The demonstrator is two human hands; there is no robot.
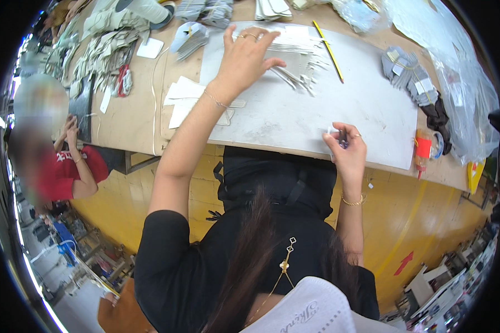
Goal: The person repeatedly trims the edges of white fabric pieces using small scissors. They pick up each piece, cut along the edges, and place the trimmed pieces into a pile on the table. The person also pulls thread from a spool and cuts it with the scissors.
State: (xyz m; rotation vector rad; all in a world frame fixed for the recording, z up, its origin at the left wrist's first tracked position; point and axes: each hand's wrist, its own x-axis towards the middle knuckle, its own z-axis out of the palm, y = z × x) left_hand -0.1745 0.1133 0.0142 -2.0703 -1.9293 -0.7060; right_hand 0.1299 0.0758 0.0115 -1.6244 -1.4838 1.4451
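Observation:
My left hand (246,60) reaches to the far side of the table with its fingers spread. Beneath and beside it lies a stack of white flat pieces (290,43), with several narrow strips (297,81) fanned out at its near side. I cannot tell whether the fingertips touch the stack. My right hand (348,149) is closed near the table's front edge, around a small dark tool (343,140) mostly hidden by the fingers. A thin whitish piece (331,136) shows by its thumb. Loose white cut pieces (184,100) lie left of the grey board (255,122).
A yellow pencil-like stick (329,53) lies beyond the strips. Tied grey bundles (408,72), clear plastic (461,100) and a red-labelled bottle (422,150) line the right side. Stacked fabric pieces (105,50) cover the far left, where a person in red (89,169) sits.

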